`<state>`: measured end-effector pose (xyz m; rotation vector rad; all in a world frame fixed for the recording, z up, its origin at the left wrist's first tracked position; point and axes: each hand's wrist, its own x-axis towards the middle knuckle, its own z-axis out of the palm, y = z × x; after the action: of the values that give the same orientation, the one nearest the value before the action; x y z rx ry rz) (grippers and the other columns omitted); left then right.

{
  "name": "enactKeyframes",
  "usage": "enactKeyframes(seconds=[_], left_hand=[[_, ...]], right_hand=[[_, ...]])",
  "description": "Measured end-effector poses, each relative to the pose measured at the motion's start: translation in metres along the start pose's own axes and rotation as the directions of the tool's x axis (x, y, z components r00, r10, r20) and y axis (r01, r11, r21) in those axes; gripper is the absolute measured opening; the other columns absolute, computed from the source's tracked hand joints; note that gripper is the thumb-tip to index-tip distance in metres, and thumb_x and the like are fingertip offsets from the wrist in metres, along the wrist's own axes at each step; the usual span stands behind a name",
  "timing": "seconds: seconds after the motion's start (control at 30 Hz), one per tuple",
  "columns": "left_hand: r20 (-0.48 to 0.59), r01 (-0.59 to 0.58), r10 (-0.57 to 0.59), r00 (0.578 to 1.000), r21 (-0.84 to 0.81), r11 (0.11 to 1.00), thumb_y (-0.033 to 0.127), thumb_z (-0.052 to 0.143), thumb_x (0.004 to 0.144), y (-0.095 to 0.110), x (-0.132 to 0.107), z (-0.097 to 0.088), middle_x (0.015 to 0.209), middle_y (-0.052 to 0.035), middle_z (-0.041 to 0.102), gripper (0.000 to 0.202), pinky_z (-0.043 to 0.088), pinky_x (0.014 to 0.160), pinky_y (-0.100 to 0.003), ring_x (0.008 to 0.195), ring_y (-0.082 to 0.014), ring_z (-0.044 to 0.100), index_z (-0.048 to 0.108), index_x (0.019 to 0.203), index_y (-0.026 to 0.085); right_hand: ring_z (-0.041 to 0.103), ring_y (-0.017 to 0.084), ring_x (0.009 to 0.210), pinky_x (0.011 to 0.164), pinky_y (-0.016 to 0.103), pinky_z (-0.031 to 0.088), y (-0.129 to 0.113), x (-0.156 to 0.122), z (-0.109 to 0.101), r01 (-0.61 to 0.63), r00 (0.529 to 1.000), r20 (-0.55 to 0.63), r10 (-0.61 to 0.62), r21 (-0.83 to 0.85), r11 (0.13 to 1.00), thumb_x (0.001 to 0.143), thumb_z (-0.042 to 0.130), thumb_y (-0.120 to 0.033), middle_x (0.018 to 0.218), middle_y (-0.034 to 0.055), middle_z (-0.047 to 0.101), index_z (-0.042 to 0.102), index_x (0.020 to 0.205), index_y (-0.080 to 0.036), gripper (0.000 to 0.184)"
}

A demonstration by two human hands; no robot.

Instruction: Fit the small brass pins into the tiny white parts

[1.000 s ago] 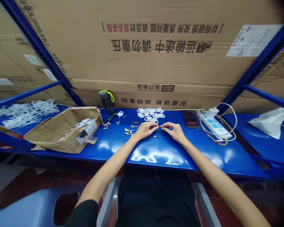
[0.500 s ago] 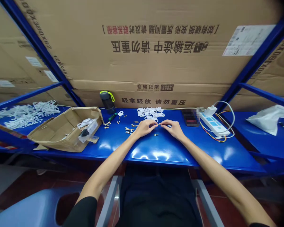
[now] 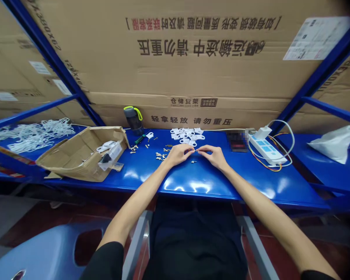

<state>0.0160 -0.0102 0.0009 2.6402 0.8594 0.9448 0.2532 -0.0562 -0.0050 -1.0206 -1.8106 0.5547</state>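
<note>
My left hand (image 3: 177, 154) and my right hand (image 3: 213, 155) rest on the blue metal shelf (image 3: 198, 179), their fingertips meeting in a pinch on a small thin metal pin (image 3: 195, 150) held between them. A loose pin (image 3: 193, 161) lies on the shelf just below the pinch. Several small brass pieces (image 3: 161, 156) are scattered left of my left hand. A pile of white plastic parts (image 3: 186, 135) sits just behind both hands.
An open cardboard box (image 3: 81, 153) with parts lies at left, a dark bottle (image 3: 133, 120) and green screwdriver (image 3: 139, 138) behind it. White power strip (image 3: 266, 149) with coloured wires at right, a white bag (image 3: 336, 144) far right, white hangers (image 3: 32, 134) far left. Cardboard cartons wall the back.
Both hands keep the same pinch together; the view has shifted slightly, and the hands sit a little higher in the picture.
</note>
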Motion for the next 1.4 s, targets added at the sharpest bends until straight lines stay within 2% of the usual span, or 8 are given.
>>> enactKeyframes(seconds=[0.2, 0.43, 0.67, 0.83, 1.13, 1.27, 1.4], left_hand=[[-0.025, 0.021, -0.022, 0.999, -0.02, 1.0, 0.034, 0.064, 0.105, 0.008, -0.001, 0.0, 0.104, -0.004, 0.081, 0.02, 0.056, 0.087, -0.031, 0.093, -0.0193, 0.074, 0.078, 0.111, 0.021], [-0.061, 0.057, -0.059, 0.996, -0.031, 0.998, 0.034, 0.063, 0.106, 0.006, 0.0, -0.001, 0.103, -0.0031, 0.08, 0.02, 0.055, 0.084, -0.029, 0.088, -0.0176, 0.072, 0.078, 0.108, 0.021], [-0.035, 0.05, -0.052, 0.998, -0.043, 0.998, 0.032, 0.063, 0.105, 0.006, -0.002, 0.0, 0.103, -0.0019, 0.08, 0.018, 0.053, 0.083, -0.028, 0.086, -0.0169, 0.071, 0.077, 0.109, 0.021], [-0.035, 0.062, -0.065, 0.997, -0.075, 0.995, 0.033, 0.063, 0.105, 0.01, -0.002, -0.001, 0.103, -0.0027, 0.08, 0.02, 0.053, 0.083, -0.029, 0.09, -0.0182, 0.072, 0.078, 0.109, 0.02], [-0.034, 0.074, -0.078, 0.996, -0.097, 0.993, 0.035, 0.063, 0.105, 0.013, -0.001, -0.002, 0.1, -0.0027, 0.08, 0.021, 0.053, 0.08, -0.028, 0.084, -0.0163, 0.07, 0.078, 0.108, 0.02], [-0.022, 0.072, -0.074, 0.997, -0.079, 0.994, 0.033, 0.063, 0.105, 0.012, -0.001, -0.002, 0.102, -0.0029, 0.08, 0.02, 0.052, 0.079, -0.028, 0.085, -0.0165, 0.071, 0.077, 0.109, 0.02], [0.005, 0.015, -0.015, 1.0, 0.002, 1.0, 0.029, 0.062, 0.105, 0.01, -0.001, -0.003, 0.104, -0.0043, 0.08, 0.019, 0.054, 0.085, -0.029, 0.091, -0.0188, 0.073, 0.077, 0.111, 0.02]], right_hand=[[0.079, 0.027, 0.094, 0.09, 0.041, 0.063, -0.005, 0.001, 0.0, 0.007, 1.0, -0.013, -0.007, 0.02, 1.0, 0.095, 0.074, -0.044, 0.102, 0.0046, 0.084, 0.083, 0.1, -0.026, 0.022], [0.077, 0.026, 0.091, 0.088, 0.04, 0.062, 0.0, 0.002, -0.005, -0.003, 0.999, -0.041, 0.004, 0.016, 1.0, 0.093, 0.075, -0.044, 0.102, 0.0049, 0.083, 0.083, 0.099, -0.025, 0.021], [0.078, 0.027, 0.094, 0.09, 0.041, 0.062, 0.001, 0.001, -0.005, -0.024, 1.0, 0.004, 0.024, 0.017, 1.0, 0.093, 0.074, -0.047, 0.103, 0.005, 0.083, 0.082, 0.1, -0.025, 0.024], [0.079, 0.029, 0.095, 0.093, 0.044, 0.063, -0.001, 0.001, -0.005, -0.06, 0.998, -0.012, 0.06, 0.045, 0.997, 0.091, 0.076, -0.051, 0.102, 0.0059, 0.084, 0.081, 0.098, -0.025, 0.027], [0.08, 0.029, 0.097, 0.096, 0.044, 0.063, 0.005, 0.0, -0.004, -0.094, 0.995, -0.007, 0.096, 0.115, 0.989, 0.088, 0.08, -0.049, 0.102, 0.0058, 0.084, 0.078, 0.098, -0.024, 0.027], [0.08, 0.028, 0.096, 0.095, 0.043, 0.063, 0.004, -0.001, -0.004, -0.078, 0.997, 0.006, 0.078, 0.088, 0.993, 0.09, 0.078, -0.049, 0.102, 0.0052, 0.084, 0.079, 0.099, -0.024, 0.027], [0.078, 0.026, 0.09, 0.09, 0.041, 0.062, 0.0, -0.001, -0.005, -0.009, 0.999, 0.033, 0.011, -0.046, 0.999, 0.095, 0.072, -0.048, 0.1, 0.0038, 0.083, 0.08, 0.099, -0.026, 0.023]])
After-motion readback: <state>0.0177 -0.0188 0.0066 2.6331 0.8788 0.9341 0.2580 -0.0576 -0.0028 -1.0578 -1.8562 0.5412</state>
